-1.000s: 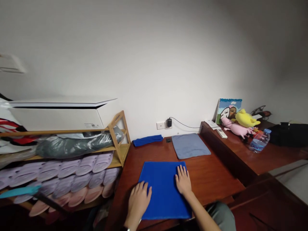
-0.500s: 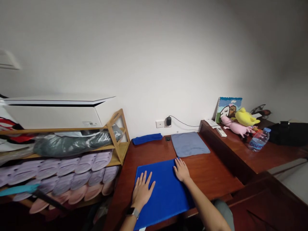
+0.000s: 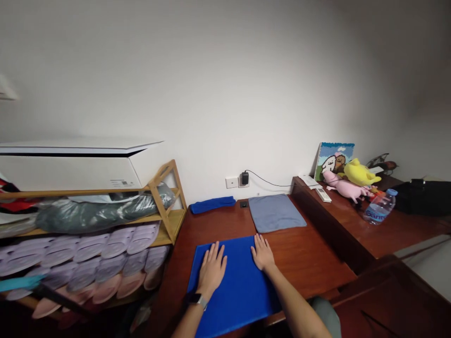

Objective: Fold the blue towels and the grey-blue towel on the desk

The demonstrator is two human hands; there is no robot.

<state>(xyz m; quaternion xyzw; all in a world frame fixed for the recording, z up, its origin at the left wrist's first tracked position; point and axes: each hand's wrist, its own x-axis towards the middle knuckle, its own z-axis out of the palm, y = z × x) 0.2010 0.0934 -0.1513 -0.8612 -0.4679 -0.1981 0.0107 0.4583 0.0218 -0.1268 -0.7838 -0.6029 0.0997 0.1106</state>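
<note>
A bright blue cloth (image 3: 239, 286) lies spread out on the brown wooden desk (image 3: 299, 249). Flat on its left part rests my left hand (image 3: 212, 268), fingers stretched forward, a watch on the wrist. My right hand (image 3: 262, 253) lies on the cloth's far right corner with its fingers extended. Behind it, a grey-blue cloth (image 3: 276, 212) is laid flat towards the wall. A folded or rolled dark blue cloth (image 3: 213, 204) sits at the desk's back left.
To the left stands a wooden rack (image 3: 171, 206) with rows of slippers (image 3: 116, 241) and a white box (image 3: 70, 169) on top. A raised surface at right holds a water bottle (image 3: 381, 206), plush toys (image 3: 359, 172) and a remote (image 3: 323, 195). A charger (image 3: 245, 177) is plugged into the wall.
My left hand has slid forward over the blue cloth, towards its far edge. The right hand stays near the far right corner. The view has shifted slightly.
</note>
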